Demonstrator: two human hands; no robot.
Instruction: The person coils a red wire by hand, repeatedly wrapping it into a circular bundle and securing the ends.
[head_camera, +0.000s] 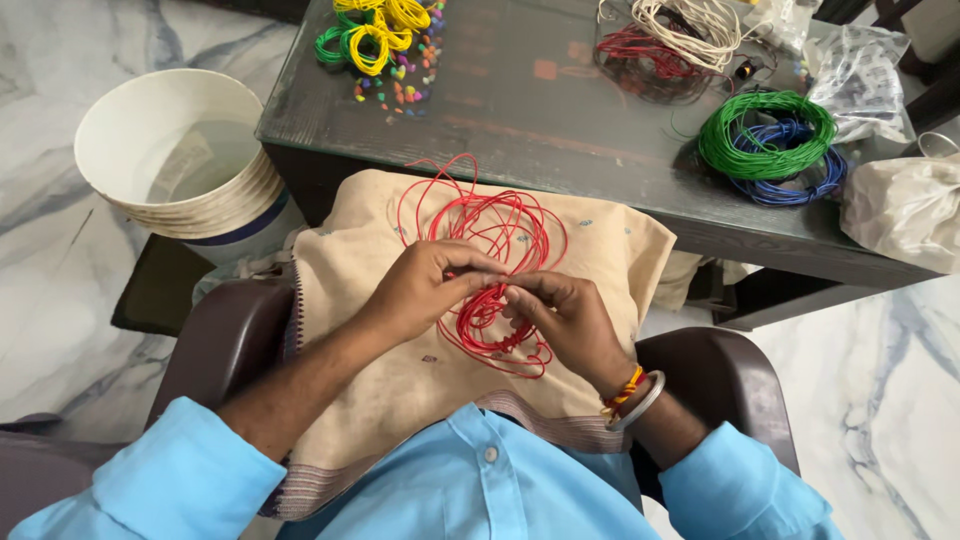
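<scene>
A loose tangle of thin red wire (500, 230) lies on a beige cloth (370, 380) spread over my lap. My left hand (425, 285) pinches a strand of the red wire between thumb and fingers. My right hand (565, 320), with bangles and a thread at the wrist, grips the same wire close beside it, fingertips almost touching the left hand's. The lower loops of wire run under both hands.
A dark table (540, 110) stands ahead with yellow and green wire coils (370, 35), small coloured beads (405, 90), red and white coils (665, 45), a green-and-blue coil (775, 145) and plastic bags (900, 205). A white bucket (180, 160) sits at left on the marble floor.
</scene>
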